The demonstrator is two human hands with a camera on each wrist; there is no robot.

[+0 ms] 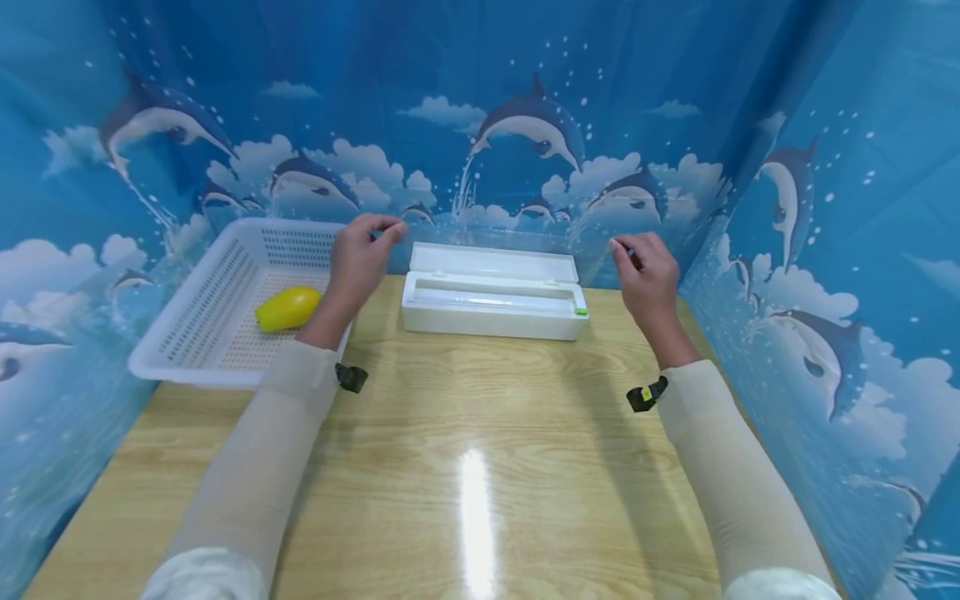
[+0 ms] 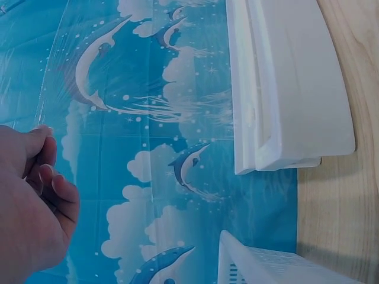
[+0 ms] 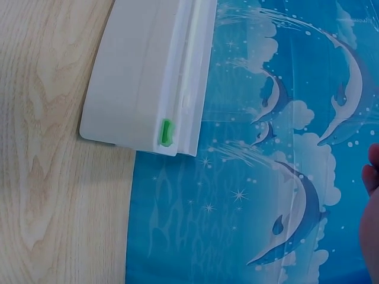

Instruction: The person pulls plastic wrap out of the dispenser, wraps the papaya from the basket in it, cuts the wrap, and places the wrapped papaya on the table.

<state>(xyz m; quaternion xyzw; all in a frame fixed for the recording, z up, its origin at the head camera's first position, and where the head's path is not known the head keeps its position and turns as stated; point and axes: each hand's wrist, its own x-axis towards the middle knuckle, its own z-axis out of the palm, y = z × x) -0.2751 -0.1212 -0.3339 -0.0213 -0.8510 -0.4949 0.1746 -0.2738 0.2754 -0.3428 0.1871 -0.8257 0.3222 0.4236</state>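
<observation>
A white cling film dispenser (image 1: 491,322) stands at the back of the table with its lid raised and a roll inside. Clear cling film (image 2: 177,109) rises from it, faintly visible against the curtain. My left hand (image 1: 358,260), above the dispenser's left side, pinches one corner of the film between thumb and forefinger. Over on the other side, my right hand (image 1: 649,273) pinches the opposite corner, fingers curled. Only a sliver of that hand shows in the right wrist view. A green piece (image 3: 167,132) sits at the dispenser's right end.
A white plastic basket (image 1: 180,333) at the left of the wooden table (image 1: 420,417) holds a yellow oblong fruit (image 1: 288,308). My left forearm passes over the basket's right edge. A blue dolphin-print curtain (image 1: 360,75) encloses the back and sides.
</observation>
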